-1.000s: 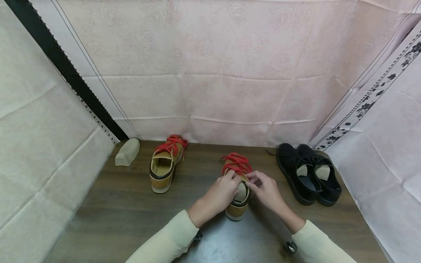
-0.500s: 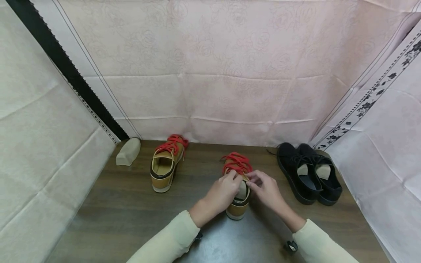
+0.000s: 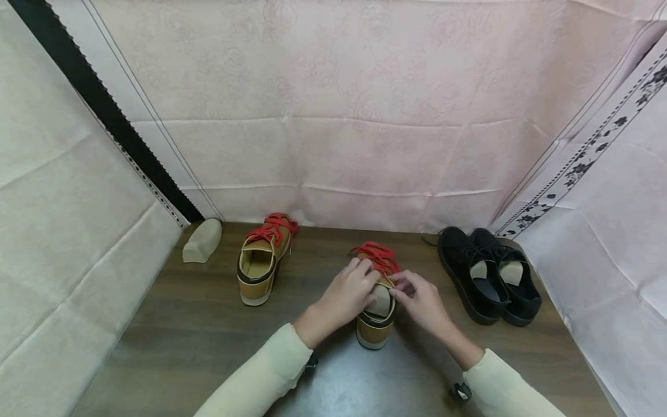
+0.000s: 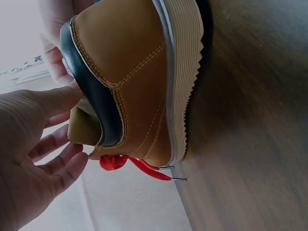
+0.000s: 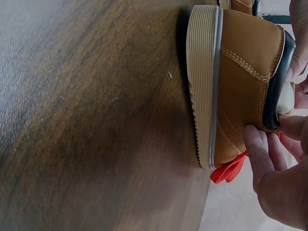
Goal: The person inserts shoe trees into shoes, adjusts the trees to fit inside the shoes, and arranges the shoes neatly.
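Observation:
A tan lace-up shoe (image 3: 374,335) with red laces (image 3: 376,253) and a dark collar stands on the wooden surface, toe away from me. A cream block (image 3: 379,302) sits in its opening. At its left side is my left hand (image 3: 347,292), with bent fingers around the tongue (image 4: 84,129) and the thumb by the collar; the exact contact is partly hidden. My right hand (image 3: 419,298) pinches the right edge of the opening, thumb inside and fingers outside. The matching tan shoe (image 3: 256,285) stands to the left with its opening bare.
Another cream block (image 3: 202,241) lies at the far left, against the cloth. Two black lace-up shoes (image 3: 461,278) stand side by side on the right, each with a pale block inside. Patterned cloth (image 3: 333,156) walls in the back and both sides of the wooden surface (image 3: 187,341).
My left hand has shifted slightly forward and left along the shoe, baring more of the cream block. The right hand keeps its place.

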Demonstrator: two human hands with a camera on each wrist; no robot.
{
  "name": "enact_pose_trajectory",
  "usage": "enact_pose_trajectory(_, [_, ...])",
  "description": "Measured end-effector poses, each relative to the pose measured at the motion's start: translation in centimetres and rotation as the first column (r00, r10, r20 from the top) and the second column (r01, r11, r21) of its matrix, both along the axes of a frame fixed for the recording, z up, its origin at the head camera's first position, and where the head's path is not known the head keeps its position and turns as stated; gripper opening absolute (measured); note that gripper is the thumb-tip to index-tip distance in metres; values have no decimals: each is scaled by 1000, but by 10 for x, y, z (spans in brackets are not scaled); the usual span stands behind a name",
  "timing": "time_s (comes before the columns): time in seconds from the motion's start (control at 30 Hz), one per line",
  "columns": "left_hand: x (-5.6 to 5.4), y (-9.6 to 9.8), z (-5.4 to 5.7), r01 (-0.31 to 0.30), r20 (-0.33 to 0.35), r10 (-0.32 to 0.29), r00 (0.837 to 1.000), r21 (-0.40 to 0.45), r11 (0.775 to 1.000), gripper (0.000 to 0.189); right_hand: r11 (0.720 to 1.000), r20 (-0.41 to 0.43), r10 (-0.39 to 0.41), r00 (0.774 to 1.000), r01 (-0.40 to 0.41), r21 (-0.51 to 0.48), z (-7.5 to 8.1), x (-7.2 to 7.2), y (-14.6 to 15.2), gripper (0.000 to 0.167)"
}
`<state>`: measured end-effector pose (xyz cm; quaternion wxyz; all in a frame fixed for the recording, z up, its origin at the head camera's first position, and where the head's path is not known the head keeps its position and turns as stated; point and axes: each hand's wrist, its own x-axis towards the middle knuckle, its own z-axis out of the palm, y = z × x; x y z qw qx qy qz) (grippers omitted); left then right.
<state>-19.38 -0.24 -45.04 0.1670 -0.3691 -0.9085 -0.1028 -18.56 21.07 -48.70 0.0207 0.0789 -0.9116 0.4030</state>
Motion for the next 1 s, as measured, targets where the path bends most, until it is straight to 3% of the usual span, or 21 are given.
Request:
enact_pose_trajectory(0.13, [-3,1,-3,-2,23,1,1000,16,1000,40,1000,-11,1,1000,-1,-5,0,0,0,22])
enact_pose_trajectory(0.4, [-6,4,-9,-12,-14,11,1000,-39,999,41,1000,-4,1,1000,-1,-3,0,0,-1,23])
enact_pose_trajectory(0.67, [-10,8,-16,-8,-58,6,998,-35,999,39,1000,-11,0,1000,0,-12,-1,1,0,23])
enact_pose_trajectory(0.83, [-11,7,-14,1,-21,-1,1000,-20,1000,39,1000,-16,0,1000,0,-11,-1,1,0,23])
enact_pose_trajectory(1.0, [-13,2,-12,50,29,-49,998,-11,999,34,1000,-13,6,1000,-6,-6,-1,1,0,23])
